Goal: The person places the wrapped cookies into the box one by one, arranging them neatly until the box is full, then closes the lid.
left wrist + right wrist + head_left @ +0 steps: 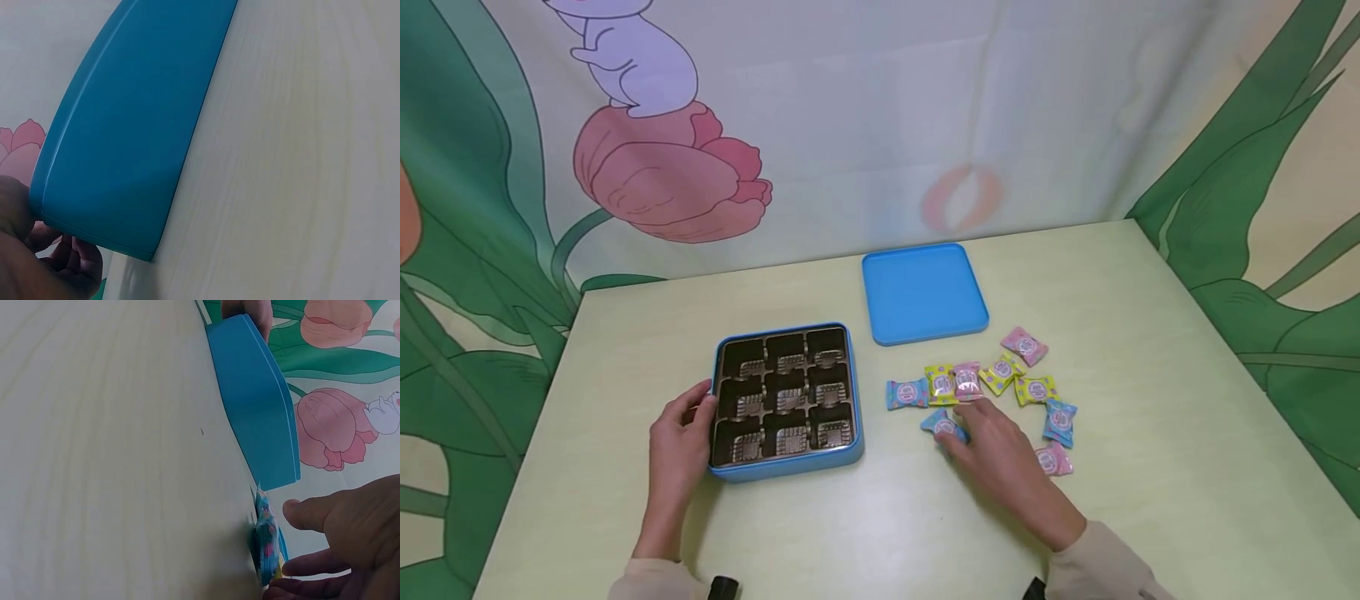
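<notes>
Candy in shiny printed blue wrapper (pixel 940 423) lies on pale wood-grained counter (pixel 850 542), at fingertips of right hand (pixel 1000 454); thumb and fingers parted. Pink, yellow and blue wrapped candies (pixel 1037 389) close by. Left hand (pixel 676 442) grips left side of square blue box (pixel 790 469) lined with dark, nine-compartment plastic tray (pixel 786 410). Flat blue lid (pixel 925 292) farther back.

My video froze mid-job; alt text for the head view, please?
A person's right grip is at a blue wrapped candy, eight more candies nearby; the left grip touches an open blue tin with nine empty compartments. A blue lid lies farther back.
</notes>
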`<state>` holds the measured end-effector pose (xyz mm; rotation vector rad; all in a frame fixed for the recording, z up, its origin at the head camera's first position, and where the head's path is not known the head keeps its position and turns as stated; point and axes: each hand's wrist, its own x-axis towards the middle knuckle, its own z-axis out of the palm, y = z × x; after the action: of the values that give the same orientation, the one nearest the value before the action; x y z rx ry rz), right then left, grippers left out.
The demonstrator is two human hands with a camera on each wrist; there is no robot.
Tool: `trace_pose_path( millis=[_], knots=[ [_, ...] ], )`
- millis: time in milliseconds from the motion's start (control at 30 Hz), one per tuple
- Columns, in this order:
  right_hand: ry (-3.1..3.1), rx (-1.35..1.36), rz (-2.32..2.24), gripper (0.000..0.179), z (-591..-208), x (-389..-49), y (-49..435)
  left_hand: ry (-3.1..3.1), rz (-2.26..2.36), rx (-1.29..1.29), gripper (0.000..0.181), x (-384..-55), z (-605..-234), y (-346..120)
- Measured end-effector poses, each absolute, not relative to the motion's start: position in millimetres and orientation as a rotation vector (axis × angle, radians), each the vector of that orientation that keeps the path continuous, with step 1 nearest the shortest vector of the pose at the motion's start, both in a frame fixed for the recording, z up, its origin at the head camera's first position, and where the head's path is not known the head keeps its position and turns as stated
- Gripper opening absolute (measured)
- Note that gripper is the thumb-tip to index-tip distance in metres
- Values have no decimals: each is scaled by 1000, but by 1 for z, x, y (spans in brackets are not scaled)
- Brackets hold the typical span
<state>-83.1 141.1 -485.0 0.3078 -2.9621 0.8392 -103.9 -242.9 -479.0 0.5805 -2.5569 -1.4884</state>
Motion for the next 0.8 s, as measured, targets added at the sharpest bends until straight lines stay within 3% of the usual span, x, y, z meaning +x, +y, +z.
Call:
trace_pose_path(
  millis=[467,800],
  knots=[
    [-3050,239,713,38,-482,-85,128,-2551,-1512,591,45,-102,-482,-243],
    [-3096,189,698,46,-482,-87,123,-2533,-1501,551,43,-103,-482,-242]
  ],
)
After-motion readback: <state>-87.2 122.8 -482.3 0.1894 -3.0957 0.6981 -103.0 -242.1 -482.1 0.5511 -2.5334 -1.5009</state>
